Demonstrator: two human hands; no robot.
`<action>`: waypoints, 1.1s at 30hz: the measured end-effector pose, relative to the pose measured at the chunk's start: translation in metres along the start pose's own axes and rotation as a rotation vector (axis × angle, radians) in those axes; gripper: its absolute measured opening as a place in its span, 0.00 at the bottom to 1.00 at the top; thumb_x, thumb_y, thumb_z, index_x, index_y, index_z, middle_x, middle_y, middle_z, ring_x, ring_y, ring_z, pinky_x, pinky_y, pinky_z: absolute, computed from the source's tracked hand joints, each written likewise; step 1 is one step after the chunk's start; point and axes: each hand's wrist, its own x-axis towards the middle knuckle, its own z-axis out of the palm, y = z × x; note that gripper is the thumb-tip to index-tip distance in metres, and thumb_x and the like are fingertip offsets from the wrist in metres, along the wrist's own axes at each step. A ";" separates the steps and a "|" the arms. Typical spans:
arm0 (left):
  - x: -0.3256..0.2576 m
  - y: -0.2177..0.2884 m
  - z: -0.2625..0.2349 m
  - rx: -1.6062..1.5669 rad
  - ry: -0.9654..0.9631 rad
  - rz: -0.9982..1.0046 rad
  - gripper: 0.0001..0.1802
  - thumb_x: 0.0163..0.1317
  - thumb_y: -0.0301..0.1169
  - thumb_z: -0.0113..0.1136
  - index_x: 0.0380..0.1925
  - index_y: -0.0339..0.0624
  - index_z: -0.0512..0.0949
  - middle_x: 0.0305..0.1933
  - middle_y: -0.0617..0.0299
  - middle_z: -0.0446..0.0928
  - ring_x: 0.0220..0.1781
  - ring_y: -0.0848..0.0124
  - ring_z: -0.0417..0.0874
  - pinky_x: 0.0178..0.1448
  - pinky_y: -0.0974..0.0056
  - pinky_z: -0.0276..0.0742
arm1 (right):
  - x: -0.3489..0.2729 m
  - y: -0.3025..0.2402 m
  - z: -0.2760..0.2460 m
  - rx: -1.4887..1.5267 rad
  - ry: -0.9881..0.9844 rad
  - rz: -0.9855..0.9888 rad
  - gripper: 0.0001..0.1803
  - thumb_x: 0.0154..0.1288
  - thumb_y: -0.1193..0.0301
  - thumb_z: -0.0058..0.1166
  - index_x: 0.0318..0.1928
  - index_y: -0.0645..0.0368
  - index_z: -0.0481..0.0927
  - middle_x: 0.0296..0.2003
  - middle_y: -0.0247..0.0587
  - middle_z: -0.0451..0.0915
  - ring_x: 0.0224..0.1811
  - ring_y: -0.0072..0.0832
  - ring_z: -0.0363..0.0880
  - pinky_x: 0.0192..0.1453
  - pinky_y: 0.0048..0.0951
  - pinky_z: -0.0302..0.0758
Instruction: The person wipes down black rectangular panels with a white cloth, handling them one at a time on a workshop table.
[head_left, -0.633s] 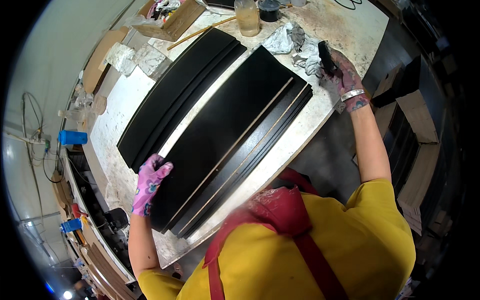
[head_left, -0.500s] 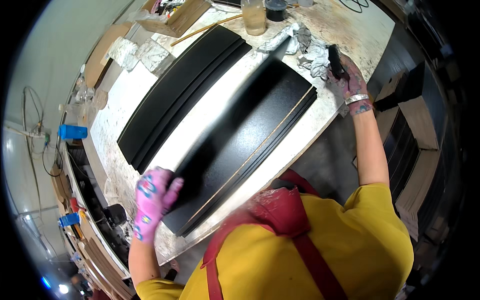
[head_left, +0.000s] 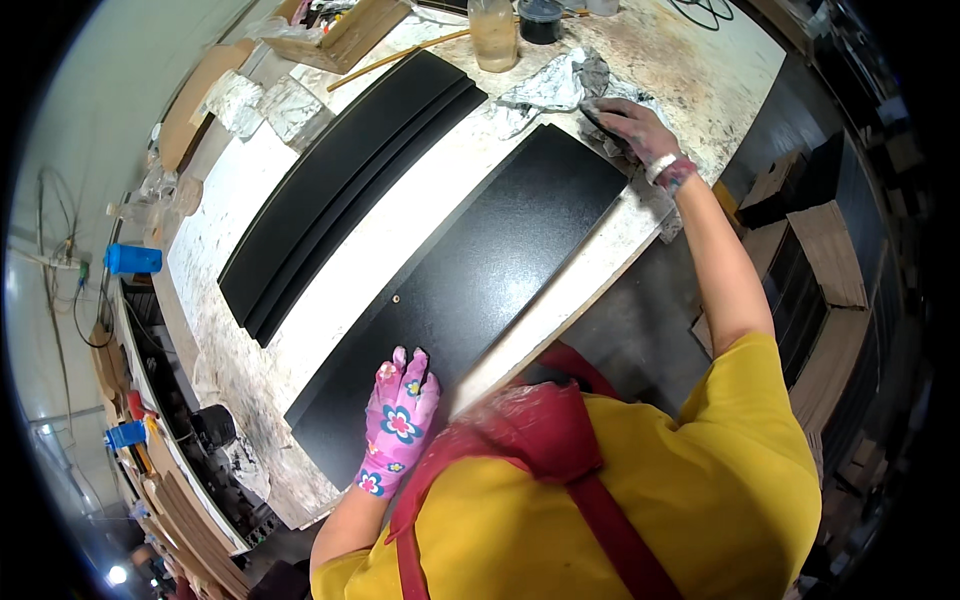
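A long black panel (head_left: 500, 260) lies flat on the stained white worktable (head_left: 400, 235), running diagonally from near me to the far right. My left hand (head_left: 400, 420), in a pink flowered glove, rests flat on the panel's near end, fingers spread. My right hand (head_left: 635, 130) is at the panel's far end, closed over a small black pad (head_left: 592, 112) beside a crumpled grey cloth (head_left: 555, 85). A stack of black panels (head_left: 350, 190) lies parallel to the left, apart from both hands.
A glass jar (head_left: 492, 35), a dark cup (head_left: 540, 20) and a wooden tray (head_left: 350, 35) stand at the far end. Blue containers (head_left: 132, 260) sit on shelves to the left. Cardboard boxes (head_left: 820, 250) holding dark panels stand on the floor at the right.
The near panel, earlier tilted with pale edges showing, now lies flat with its black face up. My left hand moved from its edge onto its top. My right hand came down to the cloth.
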 end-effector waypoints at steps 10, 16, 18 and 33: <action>-0.002 0.009 0.015 0.069 -0.034 -0.012 0.11 0.56 0.25 0.57 0.41 0.41 0.77 0.58 0.52 0.76 0.60 0.46 0.75 0.58 0.49 0.76 | -0.069 -0.012 -0.015 -0.660 -0.074 -0.159 0.22 0.63 0.61 0.58 0.57 0.53 0.79 0.52 0.42 0.81 0.54 0.33 0.77 0.63 0.28 0.69; -0.004 0.009 0.015 0.036 0.005 -0.034 0.11 0.56 0.24 0.57 0.41 0.41 0.77 0.57 0.51 0.76 0.58 0.47 0.76 0.58 0.48 0.75 | -0.109 -0.028 -0.070 -0.605 -0.221 0.105 0.22 0.64 0.64 0.58 0.56 0.59 0.78 0.57 0.43 0.76 0.60 0.31 0.73 0.65 0.29 0.67; -0.012 0.005 0.021 -0.009 0.017 -0.043 0.12 0.56 0.25 0.57 0.42 0.41 0.77 0.58 0.51 0.75 0.59 0.47 0.75 0.58 0.48 0.75 | -0.091 -0.030 -0.047 -0.482 -0.173 -0.018 0.21 0.64 0.64 0.57 0.56 0.60 0.78 0.58 0.43 0.76 0.60 0.30 0.73 0.65 0.30 0.67; -0.021 0.015 0.055 -0.230 0.318 -0.205 0.22 0.62 0.31 0.48 0.58 0.44 0.67 0.65 0.49 0.67 0.68 0.51 0.68 0.70 0.51 0.65 | -0.197 -0.108 0.465 -0.708 -1.520 -1.042 0.15 0.64 0.65 0.55 0.51 0.47 0.79 0.40 0.39 0.78 0.42 0.37 0.79 0.46 0.36 0.75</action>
